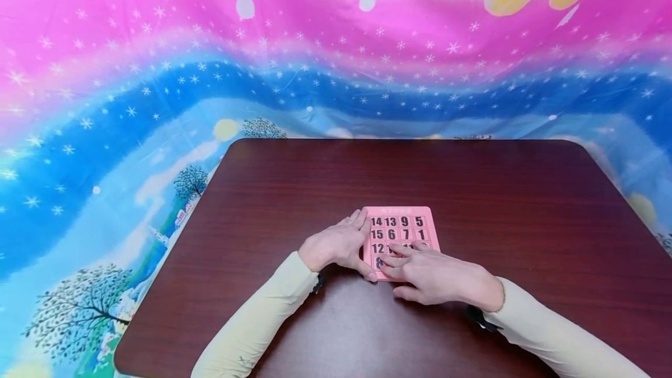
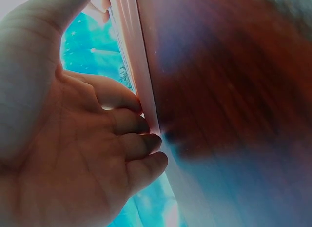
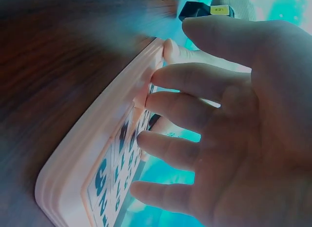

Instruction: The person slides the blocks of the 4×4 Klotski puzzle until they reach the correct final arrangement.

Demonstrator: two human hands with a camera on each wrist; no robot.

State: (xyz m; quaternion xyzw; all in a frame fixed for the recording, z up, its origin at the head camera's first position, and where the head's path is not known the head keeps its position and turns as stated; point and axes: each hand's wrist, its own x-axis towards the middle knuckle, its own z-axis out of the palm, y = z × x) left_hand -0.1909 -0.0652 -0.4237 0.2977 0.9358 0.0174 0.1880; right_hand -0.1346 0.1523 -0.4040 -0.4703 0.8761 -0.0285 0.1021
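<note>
Number puzzle [image 1: 399, 228] | left hand [image 1: 340, 244] grips it | right hand [image 1: 437, 276] straight-fingered, apparently touching tiles [image 1: 405, 234]

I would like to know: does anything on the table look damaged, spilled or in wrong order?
I see no spill or damage. Only the number tiles of the pink sliding puzzle look jumbled: the top row reads 14, 13, 9, 5. The right hand hides some tiles.

Head view from above, wrist views close
</note>
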